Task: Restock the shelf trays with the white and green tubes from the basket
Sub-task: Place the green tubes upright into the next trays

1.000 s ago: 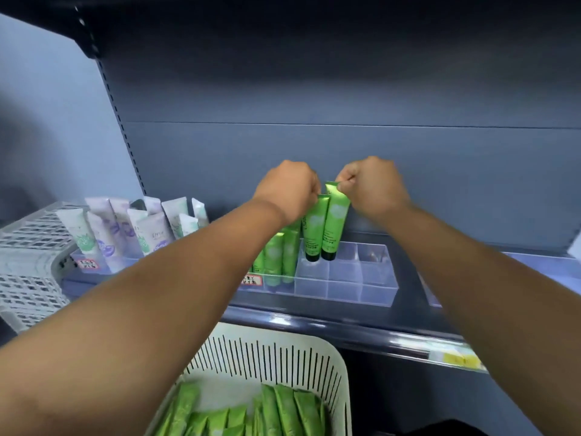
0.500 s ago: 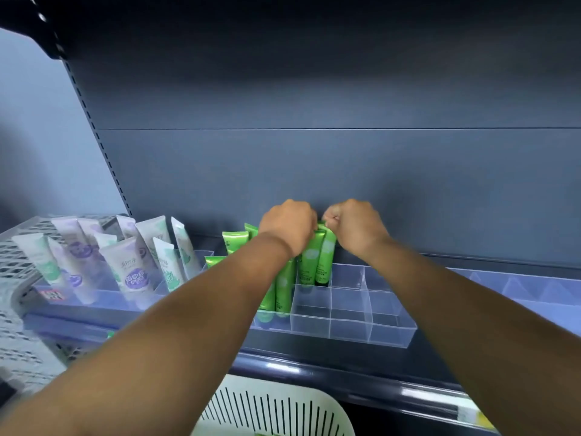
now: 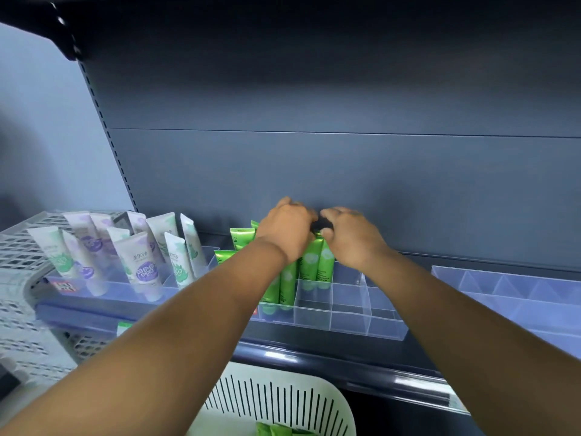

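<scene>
Hands met over the clear tray (image 3: 349, 322): the left hand (image 3: 287, 229) and the right hand (image 3: 350, 237) each closed on the top of a green tube (image 3: 309, 262), both tubes standing upright in a back compartment. White tubes (image 3: 141, 262) stood left of the tray; the basket (image 3: 283, 401) lay below it. Such tubes were probably light, soft and slick, best pinched at the stiff crimped end

Bright green tubes (image 3: 309, 262) with pale round emblems, white tubes (image 3: 143, 262) printed purple and green, slotted white basket (image 3: 283, 401).
</scene>
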Demonstrator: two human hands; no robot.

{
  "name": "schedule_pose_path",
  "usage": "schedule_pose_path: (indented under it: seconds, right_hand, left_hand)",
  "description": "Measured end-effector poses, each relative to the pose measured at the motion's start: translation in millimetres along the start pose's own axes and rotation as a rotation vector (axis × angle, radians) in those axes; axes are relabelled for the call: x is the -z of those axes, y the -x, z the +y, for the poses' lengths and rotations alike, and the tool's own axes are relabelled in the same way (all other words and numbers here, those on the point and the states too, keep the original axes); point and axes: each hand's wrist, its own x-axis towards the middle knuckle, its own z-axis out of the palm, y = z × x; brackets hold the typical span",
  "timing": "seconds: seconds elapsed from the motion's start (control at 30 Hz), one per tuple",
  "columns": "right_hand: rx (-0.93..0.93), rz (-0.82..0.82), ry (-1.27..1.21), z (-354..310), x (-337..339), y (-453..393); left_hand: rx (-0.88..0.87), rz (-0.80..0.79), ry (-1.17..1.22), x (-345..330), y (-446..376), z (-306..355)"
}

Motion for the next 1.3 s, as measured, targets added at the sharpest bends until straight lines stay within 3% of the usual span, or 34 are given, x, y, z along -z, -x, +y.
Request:
schedule_pose_path:
  seconds: [0.13, 0.6, 1.3]
  right_hand:
    - [0.042, -0.056, 0.099, -19.1, 3.3, 33.1]
    - [0.099, -0.193, 0.093, -89.3, -39.4, 158.4]
    - [0.149, -0.673, 0.107, -111.0, -224.9, 208.2]
  left_hand:
    - [-0.071, 0.026, -0.089, 7.7, 33.7, -7.4]
    - [0.042, -0.086, -0.085, -14.7, 198.6, -50.2]
    - [0.189, -0.673, -0.077, -157.4, 288.7, -127.6]
